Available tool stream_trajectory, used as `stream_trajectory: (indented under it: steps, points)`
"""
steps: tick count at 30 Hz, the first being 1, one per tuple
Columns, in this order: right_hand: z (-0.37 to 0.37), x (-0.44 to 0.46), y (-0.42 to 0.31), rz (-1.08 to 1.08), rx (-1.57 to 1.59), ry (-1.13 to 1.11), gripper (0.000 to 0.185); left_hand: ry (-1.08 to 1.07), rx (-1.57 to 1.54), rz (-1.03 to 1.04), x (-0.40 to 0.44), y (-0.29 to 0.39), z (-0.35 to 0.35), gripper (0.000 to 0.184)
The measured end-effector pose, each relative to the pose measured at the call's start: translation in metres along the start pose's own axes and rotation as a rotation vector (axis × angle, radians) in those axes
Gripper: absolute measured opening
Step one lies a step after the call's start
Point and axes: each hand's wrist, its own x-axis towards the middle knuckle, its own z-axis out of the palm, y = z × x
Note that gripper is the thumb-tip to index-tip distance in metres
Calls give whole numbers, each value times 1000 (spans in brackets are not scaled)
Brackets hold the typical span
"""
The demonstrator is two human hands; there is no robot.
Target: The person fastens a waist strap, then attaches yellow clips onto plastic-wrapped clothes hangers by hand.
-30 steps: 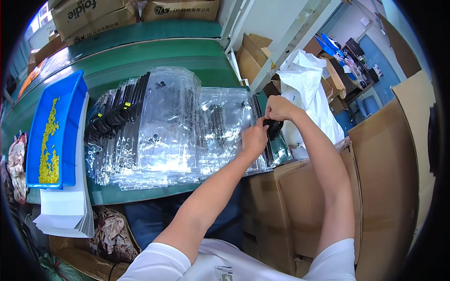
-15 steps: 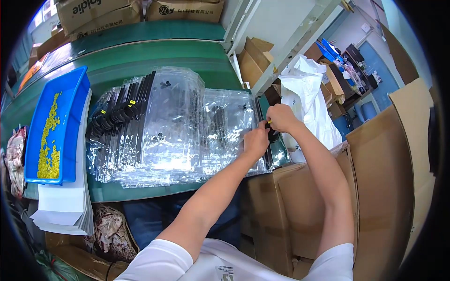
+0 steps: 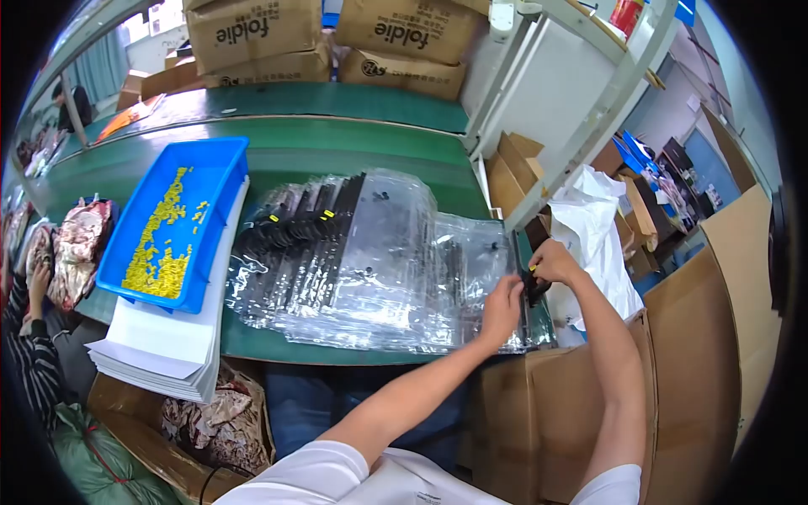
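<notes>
Clear plastic bags with black strips [image 3: 391,252] lie overlapped in a stack along the green bench. Black loops [image 3: 311,227] with small yellow tags are bunched at the stack's left side. At the right end, my right hand [image 3: 555,263] is closed on a black handle [image 3: 535,288], with a bit of yellow showing by the fingertips. Just left of it, my left hand [image 3: 502,307] rests over the last bag's edge, its fingers loosely bent and apart. Part of the handle is hidden behind the fingers.
A blue tray [image 3: 215,244] of small yellow pieces stands on white sheets [image 3: 160,341] at the left. Cardboard boxes [image 3: 589,404] border my right side, near a white plastic sack [image 3: 589,244]. Another person's striped sleeve [image 3: 38,362] shows at far left.
The view has swung left and up, so the bench sits lower and further right in it. My left hand has drawn slightly away from the black handle; my right hand stays on it.
</notes>
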Motion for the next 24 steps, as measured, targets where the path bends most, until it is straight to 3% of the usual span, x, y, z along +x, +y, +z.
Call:
stream_trajectory:
  steps: [1,3,4,6,9,11,16,18,21,24]
  points:
    - [-17,-8,-18,150,210,-110,19,46,-131,13,-12,11,-7,22]
    - [-40,-11,-46,144,413,-79,14,-42,-286,-139,-46,37,-38,21]
    - [-50,-8,-59,139,427,-76,14,-169,-340,-356,-62,56,-61,22]
    - [-66,0,-88,66,646,-35,13,-341,-609,-689,-94,71,-94,23]
    - [-81,16,-156,-160,602,33,21,-444,-653,-868,-124,70,-122,26]
    - [-73,26,-210,-165,708,32,23,-518,-797,-1016,-132,59,-131,29]
    - [-28,39,-302,-248,765,-96,35,-493,-828,-1124,-129,66,-142,30]
    - [-4,42,-303,-389,1034,-149,36,-463,-838,-1115,-125,64,-146,30]
    - [2,19,-267,-541,1056,-4,33,-420,-882,-1115,-113,62,-147,32]
    - [-1,-38,-206,-495,1048,66,23,-409,-882,-1077,-94,68,-142,39]
